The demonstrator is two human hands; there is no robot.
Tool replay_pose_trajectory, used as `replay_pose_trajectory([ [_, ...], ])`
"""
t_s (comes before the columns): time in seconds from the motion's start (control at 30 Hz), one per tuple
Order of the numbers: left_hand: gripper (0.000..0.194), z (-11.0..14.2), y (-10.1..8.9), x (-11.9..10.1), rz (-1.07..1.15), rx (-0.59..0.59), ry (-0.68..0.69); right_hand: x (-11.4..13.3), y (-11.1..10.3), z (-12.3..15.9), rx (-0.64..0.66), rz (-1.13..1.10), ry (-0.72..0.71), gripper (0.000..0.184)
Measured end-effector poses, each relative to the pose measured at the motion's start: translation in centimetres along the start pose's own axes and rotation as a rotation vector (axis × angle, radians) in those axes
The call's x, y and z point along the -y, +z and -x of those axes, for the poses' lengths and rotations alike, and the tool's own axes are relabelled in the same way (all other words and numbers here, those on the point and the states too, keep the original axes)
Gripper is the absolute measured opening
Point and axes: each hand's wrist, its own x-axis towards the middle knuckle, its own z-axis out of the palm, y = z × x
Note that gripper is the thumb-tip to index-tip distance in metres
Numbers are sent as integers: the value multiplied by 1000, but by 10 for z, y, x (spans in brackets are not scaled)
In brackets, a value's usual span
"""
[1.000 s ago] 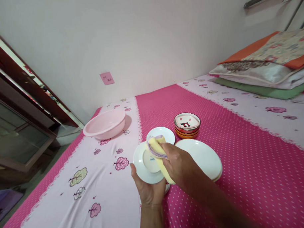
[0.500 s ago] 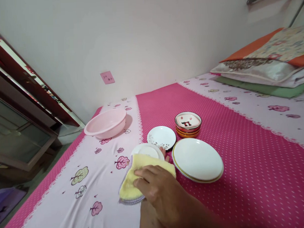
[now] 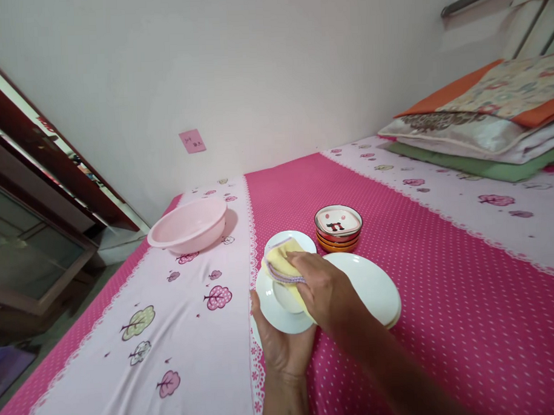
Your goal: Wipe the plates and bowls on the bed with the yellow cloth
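My left hand (image 3: 289, 352) supports a white plate (image 3: 269, 304) from below, its fingers mostly hidden underneath and the thumb at the left rim. The plate's underside, with its foot ring, faces up. Pressed on it is a folded yellow cloth (image 3: 279, 260) with a purple edge, gripped in my right hand (image 3: 323, 284). Just behind lies another white plate (image 3: 305, 241), partly covered by the cloth. To the right, a stack of white plates (image 3: 370, 283) is partly hidden by my right hand and forearm.
Several stacked bowls (image 3: 338, 232), orange outside, stand behind the plates. A pink basin (image 3: 189, 225) sits at the back left near the wall (image 3: 277, 80). Folded bedding (image 3: 474, 137) is piled at the far right. Everything rests on a pink patterned bedsheet (image 3: 444, 298).
My left hand has raised the plate and tilted it. My right hand has moved up and right, bringing the cloth, now more bunched, onto the plate's far part.
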Motion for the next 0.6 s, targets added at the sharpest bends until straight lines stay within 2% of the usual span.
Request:
replay_pose_trajectory([
  [0.1,64,-2,1,-7,14,-69,35,12,-3,1,93,-3,46,36],
  [0.2,66,-2,1,-21,-97,-137,103,23,0,11,172,-80,20,30],
  [0.3,72,2,-3,-36,-506,-232,222,32,6,26,157,-203,-154,33],
  [0.37,61,9,-8,-39,-756,-302,270,42,10,34,145,-261,-256,36],
  [0.47,39,18,-14,-23,-950,-372,439,58,16,35,228,-269,-341,30],
  [0.53,33,20,-11,-3,-1115,-419,643,65,19,31,290,-232,-379,29],
  [0.6,33,18,-1,17,-1288,-451,802,67,20,25,274,-218,-403,33],
])
